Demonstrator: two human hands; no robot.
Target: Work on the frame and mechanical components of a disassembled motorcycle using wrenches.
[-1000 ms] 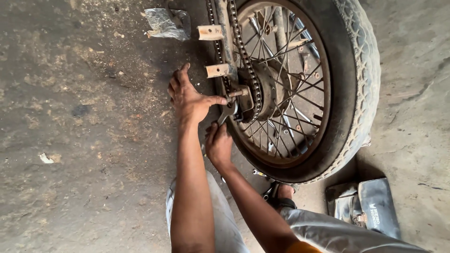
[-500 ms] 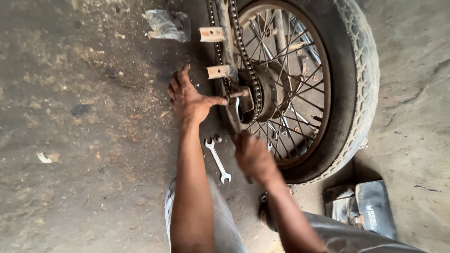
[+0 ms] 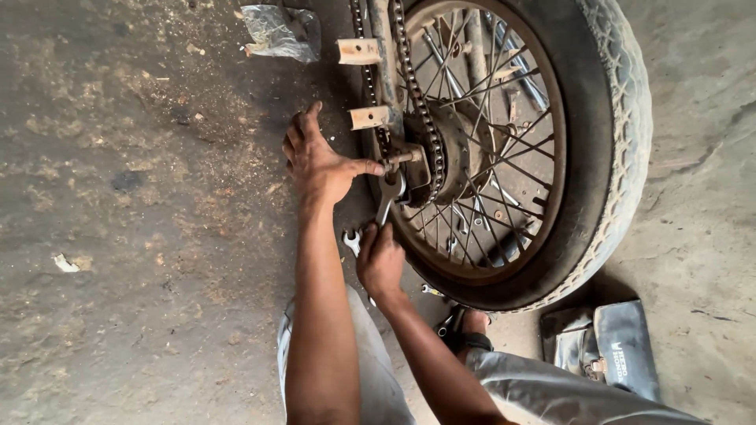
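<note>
spanner (image 3: 387, 198) sits pinched in the right hand (image 3: 380, 264) at the wheel (image 3: 504, 149) axle, while the left hand (image 3: 319, 164), fingers spread, presses its thumb near the chain (image 3: 417, 102).

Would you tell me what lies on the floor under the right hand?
Below the right hand one open jaw of a second spanner shows on the concrete floor; the hand covers its shaft. The hand holds another spanner.

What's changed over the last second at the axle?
The right hand dropped away from the axle, then came back up gripping a spanner, its head now at the axle nut. A second spanner now shows on the floor. The left hand stayed braced beside the chain; the wheel did not move.
</note>
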